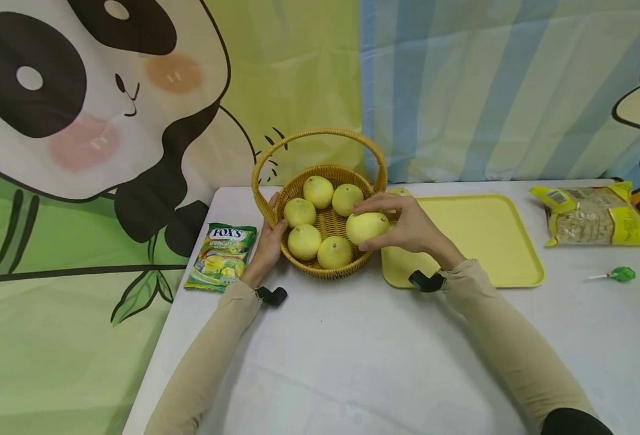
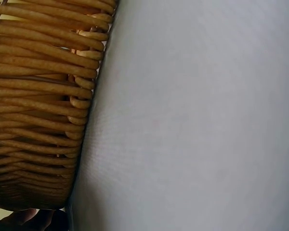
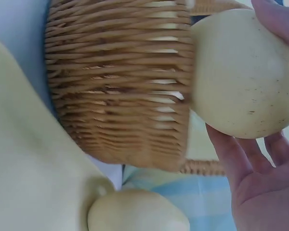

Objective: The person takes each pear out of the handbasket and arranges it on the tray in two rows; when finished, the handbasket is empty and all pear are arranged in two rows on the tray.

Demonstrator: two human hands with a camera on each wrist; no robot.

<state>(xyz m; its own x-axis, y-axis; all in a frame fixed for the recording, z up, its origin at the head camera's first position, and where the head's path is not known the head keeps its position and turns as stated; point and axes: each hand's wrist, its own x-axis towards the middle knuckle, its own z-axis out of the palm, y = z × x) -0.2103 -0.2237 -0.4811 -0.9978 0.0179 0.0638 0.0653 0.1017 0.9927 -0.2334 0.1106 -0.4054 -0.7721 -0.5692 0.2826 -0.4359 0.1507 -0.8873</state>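
A woven basket [image 1: 331, 272] with a tall arched handle stands on the table, with several pale yellow round melons [image 1: 305, 241] inside it. My left hand [image 1: 265, 249] grips the basket's left side, near the foot of the handle. Over the basket's right rim, my right hand [image 1: 407, 226] holds another melon [image 1: 367, 228] between thumb and fingers. The right wrist view shows that melon [image 3: 245, 72] level with the rim, its smooth skin lightly speckled. Behind the right hand, one more melon [image 3: 137, 211] lies at the yellow tray [image 1: 488, 241], mostly hidden in the head view.
Left of the basket lies a green Fox's candy bag [image 1: 221, 257], close to my left forearm. A yellow clear-fronted bag [image 1: 594, 214] and a green-wrapped lollipop [image 1: 622, 274] are on the right side of the white table [image 1: 352, 362]. A printed curtain [image 1: 304, 72] hangs behind.
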